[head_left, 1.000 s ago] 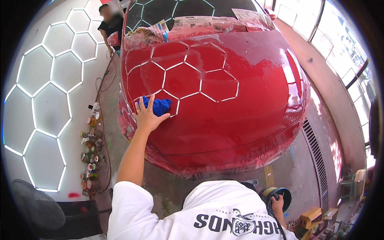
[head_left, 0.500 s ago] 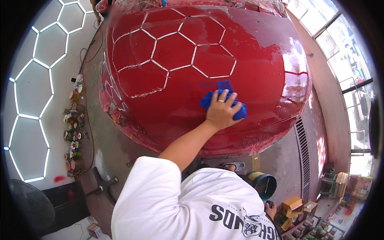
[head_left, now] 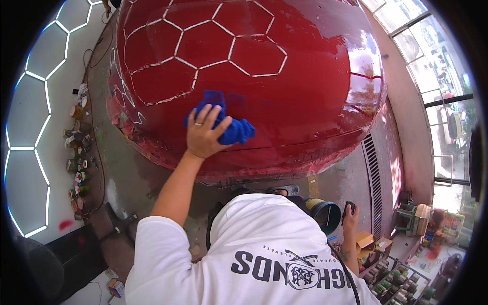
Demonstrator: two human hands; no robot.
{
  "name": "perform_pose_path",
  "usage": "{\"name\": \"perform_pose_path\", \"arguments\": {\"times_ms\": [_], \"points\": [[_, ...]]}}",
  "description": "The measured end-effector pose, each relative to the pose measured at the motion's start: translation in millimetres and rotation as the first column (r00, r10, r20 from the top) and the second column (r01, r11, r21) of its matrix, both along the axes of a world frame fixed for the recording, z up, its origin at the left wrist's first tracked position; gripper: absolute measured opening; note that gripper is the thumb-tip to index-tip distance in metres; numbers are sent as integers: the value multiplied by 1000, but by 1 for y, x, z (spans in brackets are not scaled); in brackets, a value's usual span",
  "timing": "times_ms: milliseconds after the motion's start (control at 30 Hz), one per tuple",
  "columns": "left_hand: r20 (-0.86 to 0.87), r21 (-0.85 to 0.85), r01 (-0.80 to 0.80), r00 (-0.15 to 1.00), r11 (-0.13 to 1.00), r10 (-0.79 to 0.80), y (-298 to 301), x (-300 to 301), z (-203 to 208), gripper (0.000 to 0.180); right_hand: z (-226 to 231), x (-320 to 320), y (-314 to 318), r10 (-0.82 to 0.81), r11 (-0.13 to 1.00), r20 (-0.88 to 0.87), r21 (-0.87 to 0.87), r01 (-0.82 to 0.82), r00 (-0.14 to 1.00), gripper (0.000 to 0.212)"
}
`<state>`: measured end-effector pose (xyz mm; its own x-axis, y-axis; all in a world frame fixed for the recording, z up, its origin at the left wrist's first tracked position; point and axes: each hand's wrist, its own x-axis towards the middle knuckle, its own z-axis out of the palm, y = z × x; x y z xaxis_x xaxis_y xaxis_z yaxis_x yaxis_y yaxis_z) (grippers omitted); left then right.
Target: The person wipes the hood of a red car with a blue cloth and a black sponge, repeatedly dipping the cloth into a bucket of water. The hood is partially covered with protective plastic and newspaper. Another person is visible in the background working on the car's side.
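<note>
My left hand (head_left: 204,136), a ring on one finger, presses a crumpled blue cloth (head_left: 235,133) against the glossy red car hood (head_left: 284,122). Its fingers lie bent over the cloth, which sticks out on both sides of them. White hexagon lines show on the shiny surface beyond the hand. Down at the right, away from the car, my right hand (head_left: 351,222) is closed around a small dark object (head_left: 349,206) whose kind I cannot make out. A dark bucket (head_left: 333,216) stands just left of that hand.
Paint cans (head_left: 77,165) line the floor at the left, beside a hose. A dark stand base (head_left: 119,223) lies nearer. At the right are a floor grate (head_left: 372,183), a cardboard box (head_left: 364,239) and a rack of cans (head_left: 399,279). Masking film (head_left: 134,140) edges the car.
My left hand has slid the blue cloth leftward over the hood. My right hand, with the dark object, has come up further into view. The whole view has shifted slightly.
</note>
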<state>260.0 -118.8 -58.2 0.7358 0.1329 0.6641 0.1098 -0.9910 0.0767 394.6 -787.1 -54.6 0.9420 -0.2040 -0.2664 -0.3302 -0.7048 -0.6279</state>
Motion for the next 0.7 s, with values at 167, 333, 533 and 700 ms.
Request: {"name": "perform_pose_path", "arguments": {"times_ms": [167,333,533,700], "points": [[60,-26,-528,846,849,529,110,-17,12,72,28,73,59,449,890,157,-164,-425,880,44],[-22,-75,-862,504,501,864,100,9,18,80,52,116,208,709,694,308,-147,-704,634,61],[101,-229,-685,690,692,717,83,-4,24,110,66,158,304,933,210,359,-463,-861,34,69],[-29,-378,-740,610,556,792,83,-24,-6,105,35,219,264,932,-50,262,-587,-808,-249,68]]}}
